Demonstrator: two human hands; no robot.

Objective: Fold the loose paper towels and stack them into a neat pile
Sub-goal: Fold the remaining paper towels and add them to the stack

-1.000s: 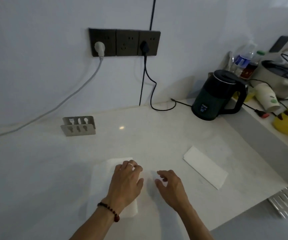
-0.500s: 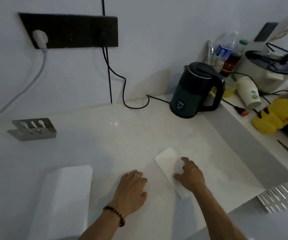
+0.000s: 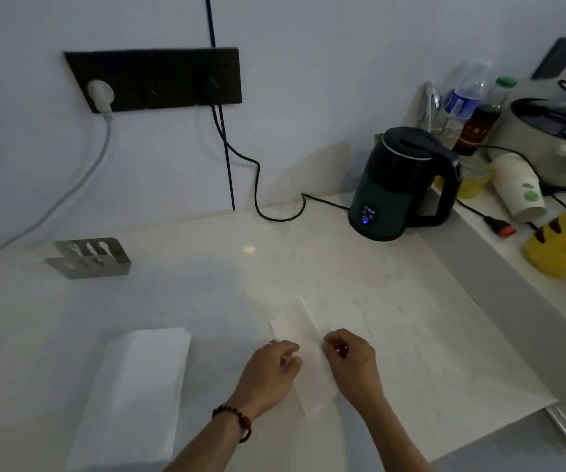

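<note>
Paper towel (image 3: 295,330), a narrow folded strip on the counter (image 3: 206,284), long axis running away from the person; left hand (image 3: 269,373) and right hand (image 3: 351,362) pinch its side edges (pile (image 3: 138,386) lies left).

The table (image 3: 360,287) is pale stone-like slab, smooth and faintly glossy, with a small light glint behind the paper towel (image 3: 297,330). That towel is thin, matt white paper; the stack of towels (image 3: 138,390) left of it looks the same soft matt paper. The cutlery holder (image 3: 89,258), far left of the towel, is brushed metal. The kettle (image 3: 400,185), behind and right, is glossy dark plastic.
</note>
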